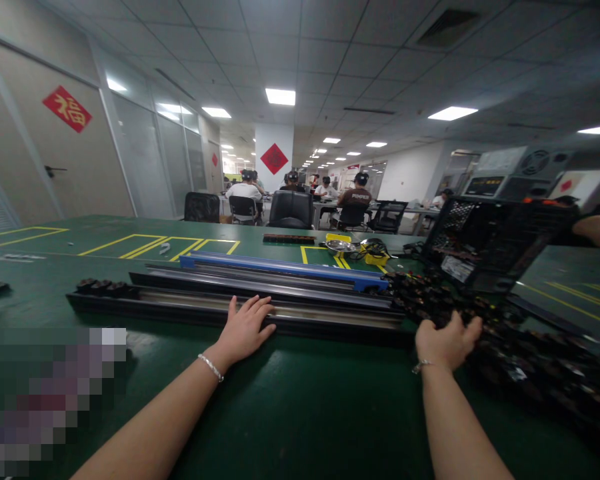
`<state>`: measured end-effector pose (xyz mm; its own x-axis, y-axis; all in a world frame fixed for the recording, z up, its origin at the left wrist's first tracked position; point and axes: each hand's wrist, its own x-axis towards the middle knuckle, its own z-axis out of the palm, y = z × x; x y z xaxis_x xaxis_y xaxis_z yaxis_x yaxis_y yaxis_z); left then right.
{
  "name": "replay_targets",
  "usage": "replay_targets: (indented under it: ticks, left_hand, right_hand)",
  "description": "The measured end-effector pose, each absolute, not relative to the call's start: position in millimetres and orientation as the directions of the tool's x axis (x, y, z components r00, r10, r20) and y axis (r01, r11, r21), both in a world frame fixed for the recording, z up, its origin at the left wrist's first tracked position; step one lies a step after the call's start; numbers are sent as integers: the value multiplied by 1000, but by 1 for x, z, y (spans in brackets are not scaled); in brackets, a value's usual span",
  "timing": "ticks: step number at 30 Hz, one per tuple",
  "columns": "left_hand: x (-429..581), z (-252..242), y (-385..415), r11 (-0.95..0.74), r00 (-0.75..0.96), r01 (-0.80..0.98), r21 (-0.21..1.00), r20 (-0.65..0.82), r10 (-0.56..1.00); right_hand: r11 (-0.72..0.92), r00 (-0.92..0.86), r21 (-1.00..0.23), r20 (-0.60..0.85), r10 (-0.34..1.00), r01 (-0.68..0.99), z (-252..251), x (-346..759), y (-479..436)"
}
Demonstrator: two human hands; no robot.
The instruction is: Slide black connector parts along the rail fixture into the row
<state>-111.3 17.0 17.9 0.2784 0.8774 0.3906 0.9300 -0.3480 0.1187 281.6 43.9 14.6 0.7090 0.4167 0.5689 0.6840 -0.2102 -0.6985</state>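
Observation:
My left hand (246, 327) lies open, fingers spread, over the near side of a long black channel-shaped rail (330, 327) on the green table. Several small black parts (105, 287) sit in the left end of that rail. A second dark rail (280, 288) and a blue rail (275, 263) lie parallel behind it. At the right end, my right hand (447, 341) is at the edge of a heap of small black parts (535, 360), its fingers curled. What its fingertips hold, if anything, is hidden.
An open black computer case (495, 240) stands at the right, behind the heap. Farther back are a metal bowl (343, 247), a yellow container with black cables (375, 252) and a dark strip (289, 239). Another person's arm (597, 230) shows at far right. A blurred-out patch covers the lower left.

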Motion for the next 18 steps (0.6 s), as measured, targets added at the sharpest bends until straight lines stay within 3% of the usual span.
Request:
replay_targets:
  ticks: [3,7,10,14,16,18]
  left_hand:
    - [-117,18,20,-285,198,949,137,446,873]
    - [-144,23,28,9,-142,972,233,560,816]
    - [-180,26,30,221,-404,907,359,588,701]
    - [-227,23,32,418,-721,681,601,450,527]
    - [-246,19,35,458,-811,558,692,335,480]
    - [-261,14,38,475,-822,533,700,295,487]
  right_hand:
    - [-143,491,-523,622,611,840,15,264,50]
    - [-99,274,-343,513,813,934,10,251,55]
    - [-108,243,-303,454,857,947,9,251,55]
    - [-113,244,-293,461,853,949,10,253,53]
    - [-121,257,-305,459,850,945,12,253,53]
    - [-141,284,-324,450,847,935,14,252,52]
